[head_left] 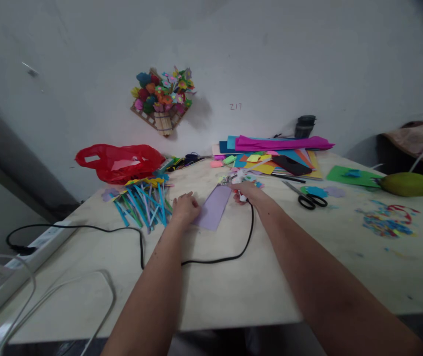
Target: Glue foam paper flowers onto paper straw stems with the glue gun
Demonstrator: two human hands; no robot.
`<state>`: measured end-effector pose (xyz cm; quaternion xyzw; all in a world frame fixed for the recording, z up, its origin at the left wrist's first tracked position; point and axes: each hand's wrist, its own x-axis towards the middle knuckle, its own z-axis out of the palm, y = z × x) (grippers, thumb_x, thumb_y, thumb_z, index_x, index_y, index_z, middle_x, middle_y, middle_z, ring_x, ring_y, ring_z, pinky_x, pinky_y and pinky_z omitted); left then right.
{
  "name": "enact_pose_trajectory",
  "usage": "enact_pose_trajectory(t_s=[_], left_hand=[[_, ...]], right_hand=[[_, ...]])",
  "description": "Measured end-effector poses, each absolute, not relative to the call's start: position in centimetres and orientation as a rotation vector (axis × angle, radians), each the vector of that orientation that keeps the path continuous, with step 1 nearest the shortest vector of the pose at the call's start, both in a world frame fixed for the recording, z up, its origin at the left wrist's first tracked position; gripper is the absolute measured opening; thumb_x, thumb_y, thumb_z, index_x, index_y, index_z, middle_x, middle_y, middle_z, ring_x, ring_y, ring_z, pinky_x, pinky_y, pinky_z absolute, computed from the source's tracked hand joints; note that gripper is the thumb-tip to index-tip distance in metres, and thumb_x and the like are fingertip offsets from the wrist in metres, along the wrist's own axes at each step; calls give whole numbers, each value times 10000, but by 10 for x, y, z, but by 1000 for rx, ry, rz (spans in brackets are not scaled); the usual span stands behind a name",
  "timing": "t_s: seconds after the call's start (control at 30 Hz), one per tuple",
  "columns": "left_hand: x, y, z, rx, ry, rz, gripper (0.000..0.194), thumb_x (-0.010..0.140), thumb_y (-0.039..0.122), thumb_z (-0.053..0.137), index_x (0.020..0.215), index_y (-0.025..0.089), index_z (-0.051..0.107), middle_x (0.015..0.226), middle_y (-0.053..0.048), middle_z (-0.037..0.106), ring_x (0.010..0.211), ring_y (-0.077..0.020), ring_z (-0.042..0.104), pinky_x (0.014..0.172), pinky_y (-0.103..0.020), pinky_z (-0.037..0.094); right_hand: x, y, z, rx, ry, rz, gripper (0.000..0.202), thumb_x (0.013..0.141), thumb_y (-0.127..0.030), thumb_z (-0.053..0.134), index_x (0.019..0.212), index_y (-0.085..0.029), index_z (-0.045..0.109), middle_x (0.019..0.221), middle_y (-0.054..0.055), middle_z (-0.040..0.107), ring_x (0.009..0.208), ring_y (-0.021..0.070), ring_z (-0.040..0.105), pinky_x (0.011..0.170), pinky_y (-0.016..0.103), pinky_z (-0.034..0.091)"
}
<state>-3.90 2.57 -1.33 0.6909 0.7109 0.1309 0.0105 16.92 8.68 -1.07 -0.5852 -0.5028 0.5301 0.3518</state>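
Note:
My right hand [241, 193] is closed around a white glue gun [239, 182] with a black cord. The gun's front is at the far end of a light purple sheet [213, 208], which lies flat on the table. On the sheet's left edge my left hand [185, 208] rests with curled fingers, seeming to grip it; the fingertips are partly hidden. To the left of that hand lies a pile of blue, green and purple strips [145, 202], with yellow shapes at its far end.
The black cord [215, 260] loops across the table towards a white power strip [44, 242]. Scissors [308, 198] lie on the right, near small scraps [389, 222] and a green pouch [406, 184]. Coloured sheets [281, 144] and a red plastic bag [122, 160] sit at the back.

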Motion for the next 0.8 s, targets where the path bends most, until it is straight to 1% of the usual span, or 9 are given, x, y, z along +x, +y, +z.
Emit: enact_pose_trajectory(t_s=[0.13,0.3,0.47,0.6,0.8], left_hand=[[-38,23,-11,2143,2232,404,130,650,248,525,723,222,630,1291,-27,440,1136,-211,414,968,-404,248],[-37,21,-8,2132,2236,407,124,658,251,526,724,222,627,1290,-32,441,1141,-212,409,960,-402,261],[-38,21,-8,2113,2249,422,109,664,262,533,716,221,620,1286,-22,445,1135,-226,414,958,-410,261],[-40,22,-9,2112,2257,457,106,660,277,538,704,228,622,1274,-15,458,1134,-242,418,955,-431,260],[-41,22,-10,2104,2266,458,113,658,281,538,701,226,627,1276,-21,457,1128,-237,424,944,-410,275]], right_hand=[[169,86,-11,-1495,-1325,1368,252,738,-341,573,627,-171,424,405,-28,446,368,105,465,334,202,372],[169,87,-12,-1529,-1363,1356,278,724,-386,584,631,-170,435,413,-13,468,367,110,467,333,203,367],[168,85,-10,-1523,-1356,1363,261,721,-365,594,651,-171,434,427,-15,473,358,104,452,329,208,369],[169,87,-11,-1538,-1375,1377,265,720,-382,589,661,-172,438,423,-11,478,352,111,454,323,213,366],[169,89,-15,-1517,-1389,1379,265,712,-372,596,643,-174,433,431,-9,474,377,110,462,334,212,375]])
